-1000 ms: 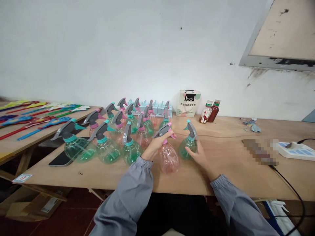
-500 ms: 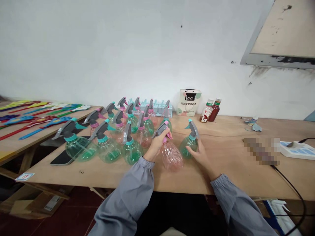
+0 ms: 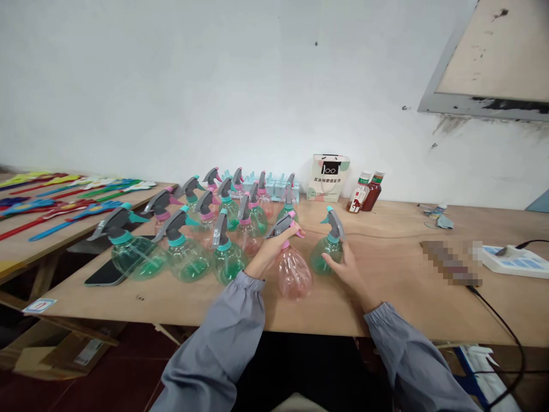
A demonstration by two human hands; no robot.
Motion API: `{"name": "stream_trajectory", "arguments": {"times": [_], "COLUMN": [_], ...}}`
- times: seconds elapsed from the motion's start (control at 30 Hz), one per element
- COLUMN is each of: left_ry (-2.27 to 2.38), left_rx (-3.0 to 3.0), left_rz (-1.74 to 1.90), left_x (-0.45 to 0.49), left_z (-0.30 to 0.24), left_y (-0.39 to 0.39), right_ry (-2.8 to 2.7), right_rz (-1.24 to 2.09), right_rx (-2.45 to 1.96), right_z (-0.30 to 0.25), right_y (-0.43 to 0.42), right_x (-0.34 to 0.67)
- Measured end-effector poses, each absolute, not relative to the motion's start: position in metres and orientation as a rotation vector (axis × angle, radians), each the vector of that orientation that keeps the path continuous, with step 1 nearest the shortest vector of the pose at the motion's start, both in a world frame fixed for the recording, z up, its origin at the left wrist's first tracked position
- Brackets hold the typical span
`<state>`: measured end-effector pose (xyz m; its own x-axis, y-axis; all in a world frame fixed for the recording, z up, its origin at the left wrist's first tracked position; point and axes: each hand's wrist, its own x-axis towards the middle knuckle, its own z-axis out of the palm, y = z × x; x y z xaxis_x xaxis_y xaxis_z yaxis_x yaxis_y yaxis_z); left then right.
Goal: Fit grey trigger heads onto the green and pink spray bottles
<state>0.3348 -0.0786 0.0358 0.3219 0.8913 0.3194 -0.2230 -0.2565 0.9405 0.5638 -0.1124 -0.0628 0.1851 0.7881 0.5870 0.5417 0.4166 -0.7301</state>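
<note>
Plywood table (image 3: 386,286), white wall behind. Near its front edge the pink bottle (image 3: 295,274) stood slightly tilted, left hand (image 3: 274,249) clamped round the neck under the sprayer. Right hand (image 3: 349,269) lay loose-fingered against one green bottle (image 3: 323,257) just beside. Top-only hold could tip it into the cluster (image 3: 206,229), roughly fourteen sprayers. Two drink bottles (image 3: 365,194), one bag (image 3: 328,178).
</note>
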Motion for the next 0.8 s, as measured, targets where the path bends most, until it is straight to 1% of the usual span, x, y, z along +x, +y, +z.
{"name": "stream_trajectory", "arguments": {"times": [0.17,0.3,0.43,0.6,0.8], "left_ry": [0.622,0.790,0.877,0.900,1.041], "left_rx": [1.476,1.442,1.595,1.785,1.727], "left_rz": [1.264,1.439,1.520,1.610,1.686], "left_x": [0.335,0.338,0.339,0.348,0.358], "left_z": [0.033,0.031,0.033,0.025,0.014], "left_y": [-0.073,-0.070,-0.065,-0.042,-0.018], "right_ry": [-1.492,-1.510,-1.499,-1.501,-1.479], "right_rz": [0.270,0.267,0.257,0.257,0.271], "right_rx": [-1.256,-1.243,-1.246,-1.236,-1.232], "right_z": [-0.063,-0.062,-0.063,-0.065,-0.068], "right_y": [-0.111,-0.111,-0.112,-0.110,-0.109], "right_x": [0.564,0.563,0.562,0.564,0.565]}}
